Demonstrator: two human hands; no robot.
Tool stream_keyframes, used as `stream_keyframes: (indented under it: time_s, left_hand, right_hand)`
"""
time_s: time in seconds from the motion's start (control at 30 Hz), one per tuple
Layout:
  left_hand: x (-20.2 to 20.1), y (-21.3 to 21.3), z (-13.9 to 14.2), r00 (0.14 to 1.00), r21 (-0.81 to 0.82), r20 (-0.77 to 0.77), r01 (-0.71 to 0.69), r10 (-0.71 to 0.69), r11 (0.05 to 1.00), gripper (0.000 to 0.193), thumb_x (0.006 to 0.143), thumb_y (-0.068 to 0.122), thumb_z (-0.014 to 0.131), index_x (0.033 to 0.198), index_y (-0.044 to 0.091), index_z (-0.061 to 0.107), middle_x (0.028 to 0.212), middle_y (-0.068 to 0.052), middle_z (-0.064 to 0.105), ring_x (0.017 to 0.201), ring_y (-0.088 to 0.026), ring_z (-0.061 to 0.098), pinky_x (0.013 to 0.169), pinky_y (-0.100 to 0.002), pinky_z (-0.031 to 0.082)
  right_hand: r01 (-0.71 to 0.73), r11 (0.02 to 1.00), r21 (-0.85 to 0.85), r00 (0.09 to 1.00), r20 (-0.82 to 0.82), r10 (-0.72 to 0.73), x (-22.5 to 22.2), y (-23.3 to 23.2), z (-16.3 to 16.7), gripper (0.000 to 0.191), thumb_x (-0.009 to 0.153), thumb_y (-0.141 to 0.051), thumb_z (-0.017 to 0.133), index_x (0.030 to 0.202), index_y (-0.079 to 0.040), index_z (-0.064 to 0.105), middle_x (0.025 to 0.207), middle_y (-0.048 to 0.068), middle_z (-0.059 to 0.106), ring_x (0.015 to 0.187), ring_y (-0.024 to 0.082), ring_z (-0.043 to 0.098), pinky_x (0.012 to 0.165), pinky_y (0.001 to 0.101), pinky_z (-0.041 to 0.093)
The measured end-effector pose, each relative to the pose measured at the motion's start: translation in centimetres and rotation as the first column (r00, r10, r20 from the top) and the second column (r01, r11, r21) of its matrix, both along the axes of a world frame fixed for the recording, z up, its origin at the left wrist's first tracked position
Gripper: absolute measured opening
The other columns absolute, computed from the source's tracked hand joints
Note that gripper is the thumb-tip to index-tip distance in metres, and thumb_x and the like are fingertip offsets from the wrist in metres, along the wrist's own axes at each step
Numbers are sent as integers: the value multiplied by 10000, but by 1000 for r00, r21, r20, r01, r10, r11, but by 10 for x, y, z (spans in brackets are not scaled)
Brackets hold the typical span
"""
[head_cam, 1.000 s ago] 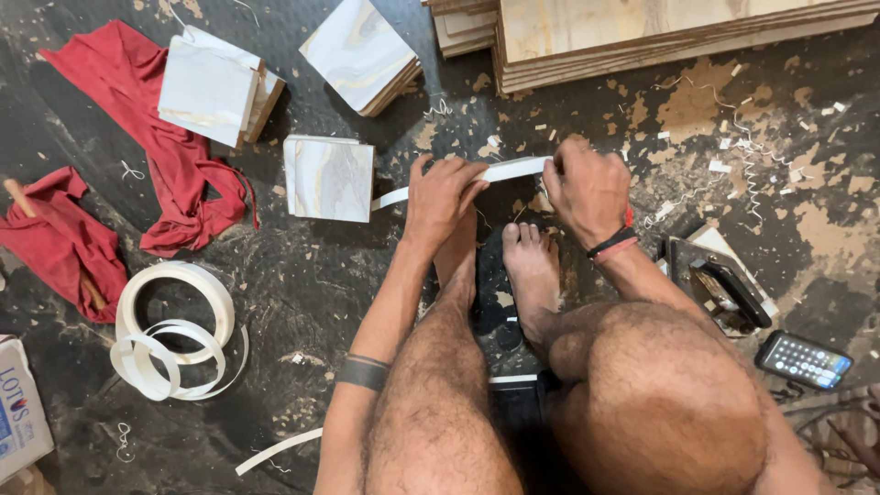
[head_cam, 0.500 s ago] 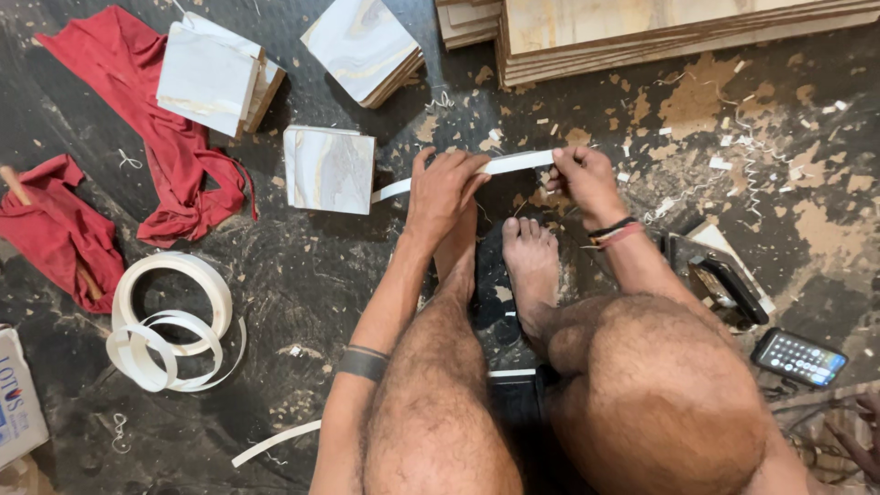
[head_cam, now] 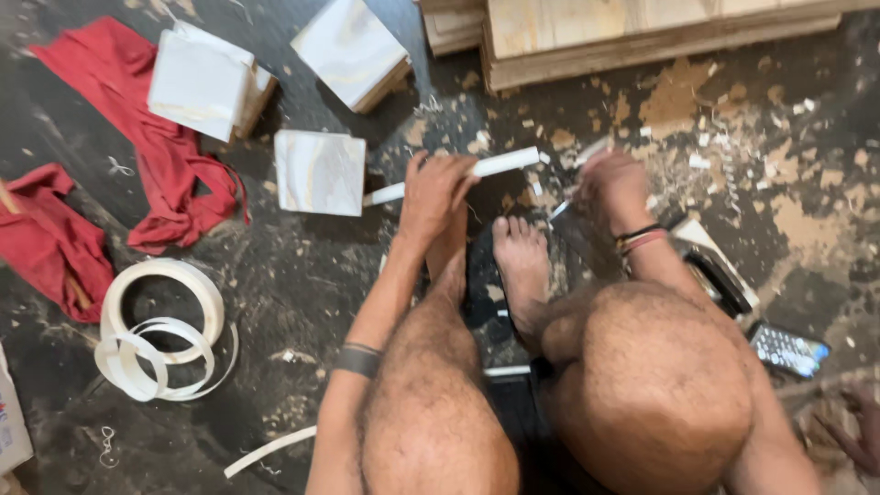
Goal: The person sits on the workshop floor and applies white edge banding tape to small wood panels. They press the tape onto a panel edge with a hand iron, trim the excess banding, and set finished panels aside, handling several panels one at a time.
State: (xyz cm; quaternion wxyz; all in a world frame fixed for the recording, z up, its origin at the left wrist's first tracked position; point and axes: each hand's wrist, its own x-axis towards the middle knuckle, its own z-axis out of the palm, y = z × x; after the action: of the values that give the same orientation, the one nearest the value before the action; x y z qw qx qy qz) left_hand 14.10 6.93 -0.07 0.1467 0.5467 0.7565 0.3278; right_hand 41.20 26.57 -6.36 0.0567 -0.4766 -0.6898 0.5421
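The left hand [head_cam: 438,194] is lying just above the middle of the frame, its fingers curled down over a white strip [head_cam: 458,174] and pressing it against the floor [head_cam: 302,275]. The strip is running from the middle of the frame up and to the right, ending near a scatter of shavings [head_cam: 733,156]. The right hand [head_cam: 612,188] is sitting to the right of centre, blurred; its fingers are drawn together, but whether they are pinching anything cannot be told. A thin pale sliver is showing just below and left of it. A bangle [head_cam: 640,238] is circling the right wrist, and a dark band [head_cam: 359,359] is circling the left forearm.

Two bare feet [head_cam: 518,261] are resting below the hands, with both knees filling the lower middle of the frame. A white square block [head_cam: 321,171] is lying just left of the strip's lower end. Two more blocks [head_cam: 206,82] are sitting at the upper left, one partly on a red cloth [head_cam: 160,156]. A coil of white banding [head_cam: 160,330] is lying at the lower left. Wooden boards [head_cam: 632,32] are stacked along the top edge. A calculator [head_cam: 788,350] is lying at the right edge.
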Motion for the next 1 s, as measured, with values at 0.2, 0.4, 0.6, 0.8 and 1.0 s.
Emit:
stream_keyframes:
  time_s: [0.2, 0.4, 0.6, 0.8, 1.0]
  left_hand:
    - [-4, -9, -4, 996, -8, 82, 20, -19, 1000, 360, 968, 278, 691, 1278, 96, 692, 1220, -90, 716, 1167, -267, 639, 1122, -498, 354]
    - [-12, -18, -14, 990, 8, 135, -31, 30, 999, 335, 980, 287, 690, 1277, 134, 709, 1248, -65, 731, 1222, -250, 641, 1136, -477, 365]
    - [-18, -19, -23, 978, -28, 203, -47, 52, 998, 343, 952, 325, 703, 1259, 173, 730, 1221, -40, 739, 1223, -241, 641, 1161, -506, 322]
    - [-27, -18, -30, 964, -20, 256, -74, 77, 997, 332, 938, 335, 708, 1235, 191, 742, 1231, -27, 743, 1240, -219, 637, 1173, -517, 300]
    - [-30, -18, -31, 961, -24, 263, -78, 81, 997, 315, 933, 332, 712, 1214, 195, 747, 1228, -17, 748, 1247, -212, 632, 1179, -516, 295]
  right_hand:
    - [421, 907, 20, 896, -166, -412, 61, -15, 56, 185, 1047, -202, 626, 1205, -120, 677, 1075, 85, 709, 930, 208, 670, 762, 348, 533]
    - [-336, 779, 530, 831, 556, -20, 188, -19, 98, 389, 1114, -380, 599, 1194, 1, 617, 1046, 244, 686, 1038, 450, 638, 887, 540, 492]
    - [-176, 982, 72, 764, 639, 90, 227, -6, 79, 467, 1056, -473, 530, 1190, -33, 614, 949, 247, 683, 856, 405, 647, 782, 509, 493]
    - [-40, 998, -49, 951, 304, 53, 137, 6, 109, 370, 1081, -341, 539, 1292, -63, 659, 829, 62, 553, 761, 169, 470, 646, 347, 400]
    - [-28, 999, -31, 1000, -4, 28, -14, -4, 158, 233, 1124, -234, 507, 1183, -40, 622, 753, -16, 511, 610, 67, 454, 514, 244, 366]
